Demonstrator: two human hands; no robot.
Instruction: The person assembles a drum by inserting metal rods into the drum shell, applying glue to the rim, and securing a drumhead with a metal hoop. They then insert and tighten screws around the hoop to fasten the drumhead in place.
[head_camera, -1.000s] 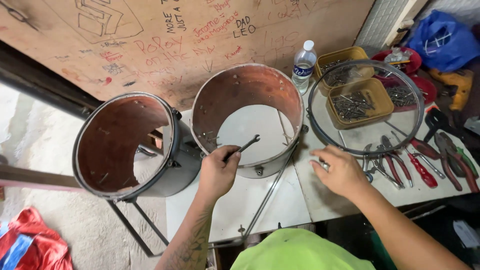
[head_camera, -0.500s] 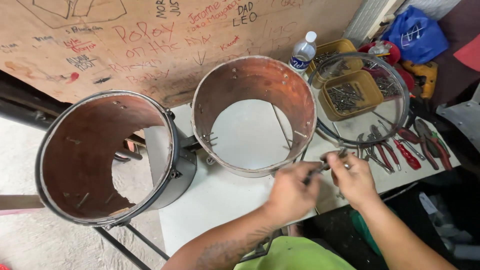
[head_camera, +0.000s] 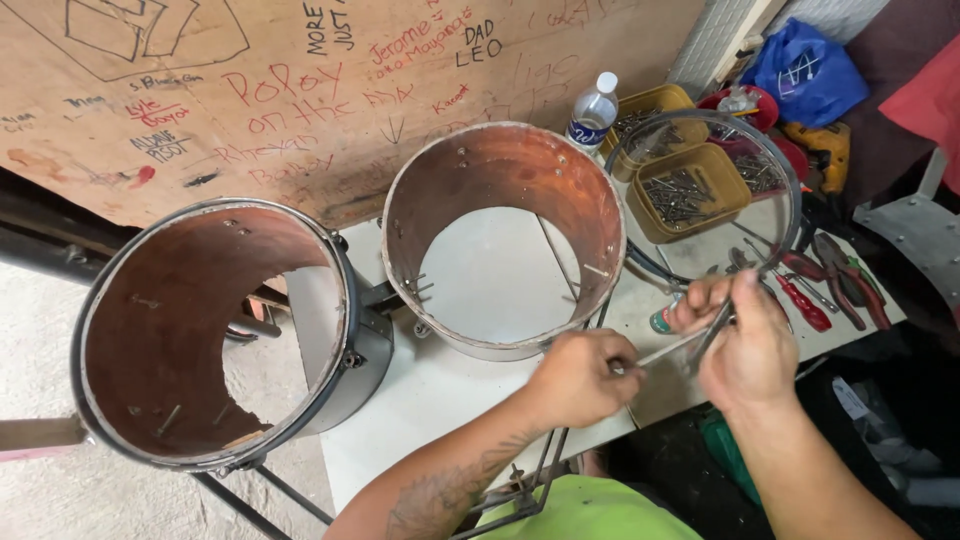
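Hands (head_camera: 665, 365) on thin, silvery metal rod (head_camera: 668, 349).

White table (head_camera: 450, 400) carries drum shell (head_camera: 505, 235), pliers (head_camera: 845, 270), screwdriver (head_camera: 800, 300) (red handles), bottle (head_camera: 592, 110).

1. Left hand (head_camera: 578, 378): bare, no glove, ring or watch seen.
2. Left forearm: bare, dark tattoo marking on it.
3. Right hand (head_camera: 745, 345): bare, ungloved.
4. Garment: bright lime-green fabric at lower frame edge.
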